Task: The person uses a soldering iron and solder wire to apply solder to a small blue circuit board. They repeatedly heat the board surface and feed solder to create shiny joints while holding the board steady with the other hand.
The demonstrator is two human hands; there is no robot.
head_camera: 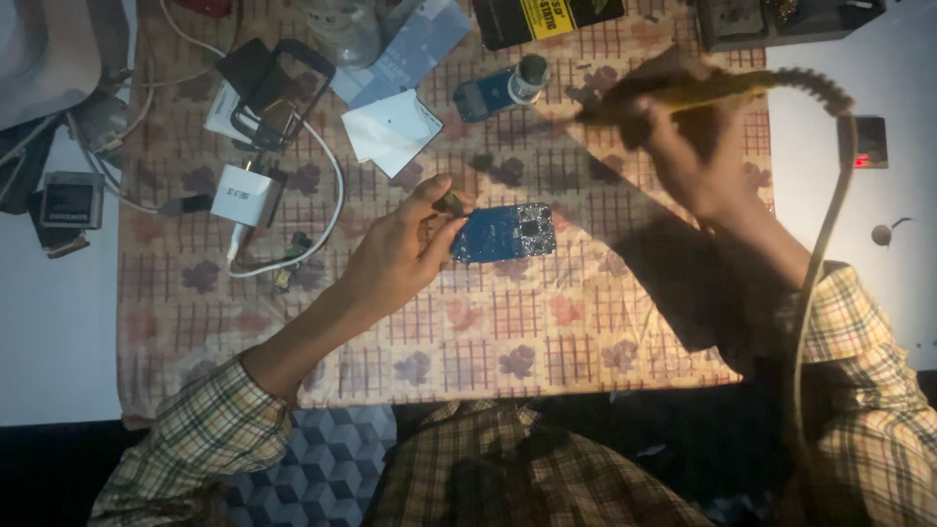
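Note:
My left hand (405,249) pinches the left end of a blue circuit board (505,232) lying flat on the patterned cloth (488,322), with a small dark part at the fingertips. My right hand (688,146) is raised above the cloth at the upper right and grips a yellow-handled soldering iron (683,93). Its tip points left, well above and to the right of the board. The iron's cord (830,224) curves down past my right sleeve.
A second small blue board with a round cap (500,90) lies further back. A white charger with its cable (246,193), white papers (390,125), a black phone frame (278,93) and a dark box (547,18) crowd the back of the cloth. A small black block (70,200) sits left.

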